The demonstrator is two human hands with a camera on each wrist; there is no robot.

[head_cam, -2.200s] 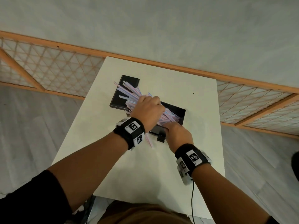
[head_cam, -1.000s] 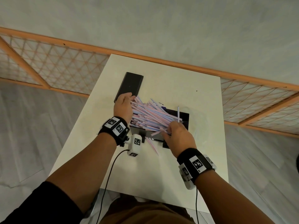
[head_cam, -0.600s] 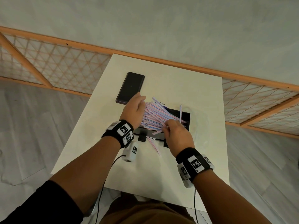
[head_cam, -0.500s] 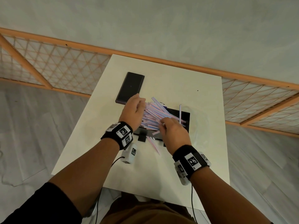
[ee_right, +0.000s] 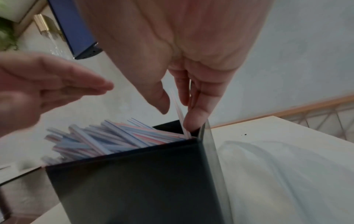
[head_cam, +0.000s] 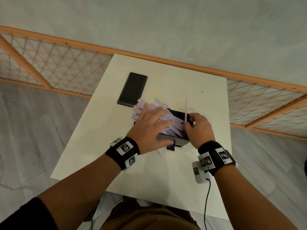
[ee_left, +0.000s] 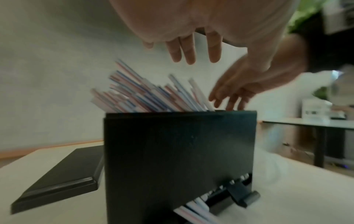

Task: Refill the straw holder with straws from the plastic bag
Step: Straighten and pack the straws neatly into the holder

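Holder (head_cam: 172,141), black, mid-table, straws (head_cam: 164,121) piled slanting out toward 10 o'clock. Left hand (head_cam: 149,128) flat, fingers straight over pile. Right hand (head_cam: 198,128) pinches one upright straw (head_cam: 185,110) at holder's 3 o'clock end. Lid (head_cam: 132,88) at 11 o'clock.

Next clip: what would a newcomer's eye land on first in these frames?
First, the heap of striped straws slanting out of the black straw holder at the middle of the white table. The left hand is spread flat over them. One straw stands upright at the holder's right end beside the right hand, and a black lid lies behind to the left.
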